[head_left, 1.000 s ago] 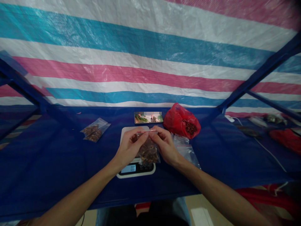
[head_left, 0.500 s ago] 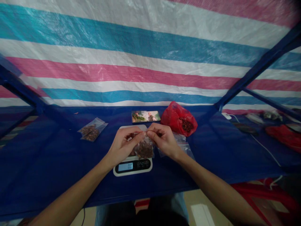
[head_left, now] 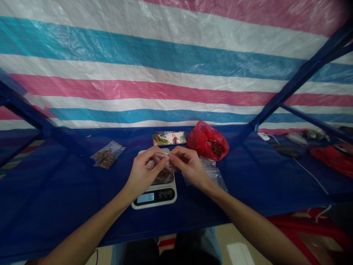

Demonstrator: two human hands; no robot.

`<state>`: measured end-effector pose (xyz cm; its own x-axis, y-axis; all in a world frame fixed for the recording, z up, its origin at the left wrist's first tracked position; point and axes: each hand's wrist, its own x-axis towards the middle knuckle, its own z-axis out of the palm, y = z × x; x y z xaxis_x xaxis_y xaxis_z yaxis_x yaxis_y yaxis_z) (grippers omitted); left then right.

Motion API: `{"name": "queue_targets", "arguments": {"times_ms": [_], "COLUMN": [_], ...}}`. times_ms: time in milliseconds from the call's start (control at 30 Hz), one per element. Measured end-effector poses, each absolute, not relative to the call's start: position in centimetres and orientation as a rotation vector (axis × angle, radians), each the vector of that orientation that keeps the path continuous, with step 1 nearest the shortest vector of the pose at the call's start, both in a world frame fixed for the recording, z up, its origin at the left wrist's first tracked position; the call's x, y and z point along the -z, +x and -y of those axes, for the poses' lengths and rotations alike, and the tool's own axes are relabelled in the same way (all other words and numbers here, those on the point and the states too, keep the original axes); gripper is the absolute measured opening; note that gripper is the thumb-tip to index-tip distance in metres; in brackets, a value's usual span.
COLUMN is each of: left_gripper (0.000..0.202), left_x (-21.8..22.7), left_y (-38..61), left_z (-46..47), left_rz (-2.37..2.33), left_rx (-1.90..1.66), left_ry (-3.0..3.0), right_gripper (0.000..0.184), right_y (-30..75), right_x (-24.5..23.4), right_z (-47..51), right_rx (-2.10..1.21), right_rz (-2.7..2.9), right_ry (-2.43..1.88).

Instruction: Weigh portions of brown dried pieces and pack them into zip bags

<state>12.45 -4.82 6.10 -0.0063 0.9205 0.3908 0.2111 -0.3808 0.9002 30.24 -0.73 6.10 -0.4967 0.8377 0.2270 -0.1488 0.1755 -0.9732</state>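
Note:
Above a small white digital scale (head_left: 154,203), my left hand (head_left: 146,165) and my right hand (head_left: 189,163) pinch the top edge of a clear zip bag (head_left: 163,173). Their fingertips meet at its reddish seal strip. Dark contents in the bag are partly hidden by my fingers. The scale's display reads 0.0. Right of it, beneath my right forearm, lie flat clear zip bags (head_left: 217,178). A red plastic bag (head_left: 202,138) stands open behind them, with brown dried pieces (head_left: 216,146) in its mouth.
Filled clear zip bags (head_left: 106,156) lie to the left on the blue table (head_left: 68,191). A phone (head_left: 169,138) showing a picture lies behind the scale. Blue frame bars (head_left: 275,97) rise at both sides before a striped sheet (head_left: 165,88). A white cable (head_left: 311,176) runs at right.
The zip bag has tilted up between my hands, so its brown contents show less and more of the scale is visible. My hands stay together at its top. The view has shifted slightly.

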Motion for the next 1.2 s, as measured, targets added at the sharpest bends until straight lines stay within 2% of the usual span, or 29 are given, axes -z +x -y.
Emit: {"name": "queue_targets", "arguments": {"times_ms": [200,367,567,700,800,967,1067,1200], "left_gripper": [0.016,0.025,0.037,0.035,0.030,0.043,0.038,0.046], "left_x": [-5.6,-5.5,-8.7,-8.5,-7.0,-5.8,-5.7,-5.8], "left_y": [12.5,12.2,4.3,-1.6,-3.9,-6.1,-7.3,-7.5], "left_z": [4.9,4.1,2.2,1.1,0.6,0.3,0.6,0.8], "left_rz": [-1.073,-1.051,-1.358,-1.582,-1.751,-1.990,-1.854,-1.647], "left_rx": [-1.475,-1.584,-1.731,-1.623,-1.588,-1.893,-1.994,-2.060], "left_ry": [1.514,1.233,1.113,1.171,1.223,1.287,1.323,1.247], "right_gripper": [0.028,0.032,0.029,0.025,0.013,0.023,0.033,0.042], "right_y": [30.1,30.0,37.8,44.7,46.4,45.2,45.2,45.6], "right_x": [-5.8,-6.5,-8.9,-8.5,-7.0,-4.3,-3.3,-2.7], "right_z": [1.1,1.0,-3.7,-8.3,-10.3,-10.6,-10.2,-9.6], "right_rx": [-1.369,-1.323,-0.901,-0.727,-0.631,-0.518,-0.415,-0.337], "right_rz": [1.594,1.566,1.501,2.059,2.228,2.354,2.428,2.418], "right_ry": [-0.690,-0.743,-0.859,-1.236,-1.294,-1.235,-1.145,-1.111]}}
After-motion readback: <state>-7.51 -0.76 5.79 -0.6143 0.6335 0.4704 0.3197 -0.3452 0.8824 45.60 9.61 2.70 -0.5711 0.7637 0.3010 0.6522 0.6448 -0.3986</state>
